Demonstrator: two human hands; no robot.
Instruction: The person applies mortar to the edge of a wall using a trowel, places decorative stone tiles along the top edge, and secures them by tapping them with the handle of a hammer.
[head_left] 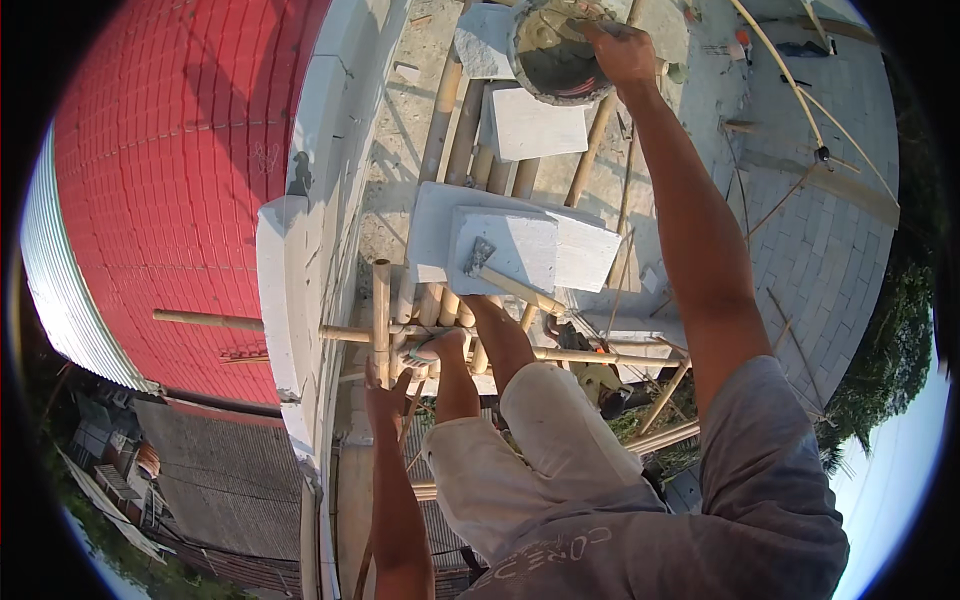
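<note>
My right hand [622,50] reaches far forward, its fingers closed over the rim of a round bucket [562,99]. Wet grey mortar [553,62] lies inside. Low on the left, my left hand [386,402] is at the lower part of an upright bamboo post [381,310], finger and thumb apart on either side. Whether it presses on the post I cannot tell. Between the hands, white lightweight blocks [510,236] are stacked on the scaffold. On the top one rests a short tool [515,286] with a mortar-caked metal head and a wooden handle.
Bamboo poles [463,130] form the platform under my sandalled foot [436,347], with gaps between them. More white blocks [540,122] lie ahead. A pale block wall [335,150] runs along the left, beside a red tiled roof [190,130]. A grey block wall [815,240] stands at right.
</note>
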